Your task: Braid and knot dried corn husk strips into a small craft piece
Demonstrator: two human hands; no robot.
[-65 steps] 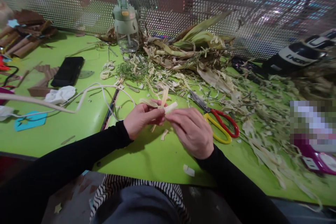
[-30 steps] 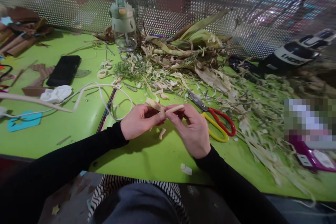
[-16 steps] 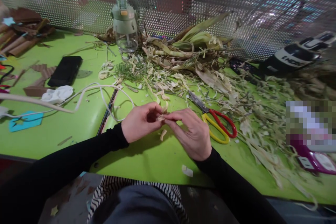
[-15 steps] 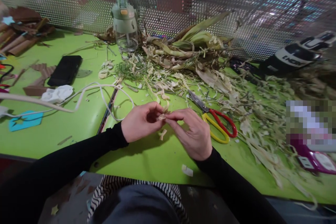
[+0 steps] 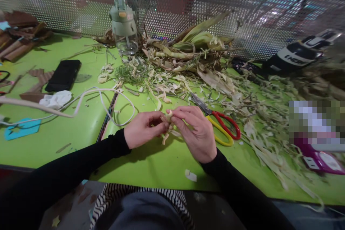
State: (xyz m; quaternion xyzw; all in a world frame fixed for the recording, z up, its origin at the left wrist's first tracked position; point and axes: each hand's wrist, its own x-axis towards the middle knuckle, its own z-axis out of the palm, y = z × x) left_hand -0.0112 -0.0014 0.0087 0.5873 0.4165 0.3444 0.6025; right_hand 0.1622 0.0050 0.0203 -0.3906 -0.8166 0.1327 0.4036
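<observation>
Pinching pale husk (image 5: 169, 116) with left hand (image 5: 143, 129) and right hand (image 5: 196, 132); partly hidden between them; hard to trace fully.

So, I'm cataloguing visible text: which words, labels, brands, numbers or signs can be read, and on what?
"ENER...", on the white band of the dark bottle; its ending is unclear.
Too blurred to read: the pale patch lower on that bottle.
Too blurred: the white markings on the purple object.
Too small: the mark on the green-topped bottle.
</observation>
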